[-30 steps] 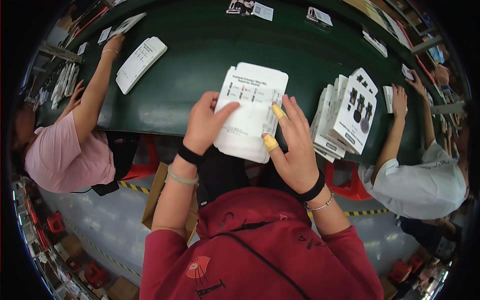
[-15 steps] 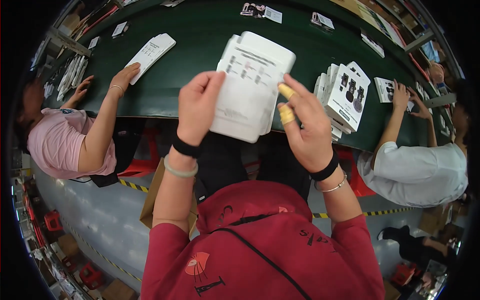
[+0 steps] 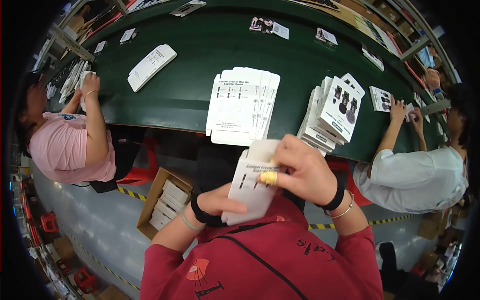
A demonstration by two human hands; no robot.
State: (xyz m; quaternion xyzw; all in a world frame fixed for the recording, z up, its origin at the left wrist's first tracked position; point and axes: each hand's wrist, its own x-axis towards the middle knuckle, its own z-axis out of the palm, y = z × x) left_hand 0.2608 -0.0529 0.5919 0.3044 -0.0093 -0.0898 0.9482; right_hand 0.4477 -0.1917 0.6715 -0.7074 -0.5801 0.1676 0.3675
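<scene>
A white printed carton (image 3: 247,197) is held low in front of my body, below the table's front edge. My left hand (image 3: 222,202) grips its lower left side, the thumb lying across the face. Up at the top right corner, my right hand (image 3: 307,170) pinches the carton; yellow tape wraps its fingers. Part of the carton is hidden behind that hand. Just beyond, a stack of flat white cartons (image 3: 237,112) rests at the front edge of the green table (image 3: 195,55).
To the right stand piled white boxes (image 3: 340,112) picturing black devices. More flat cartons (image 3: 150,67) lie at left. An open cardboard box (image 3: 155,187) with white cartons sits on the floor at left. Small packs (image 3: 270,27) line the far side. People work on both sides.
The carton stack has gone from my hands onto the table. My hands have come down toward my body with one carton. The person at left has moved a hand off the flat cartons there.
</scene>
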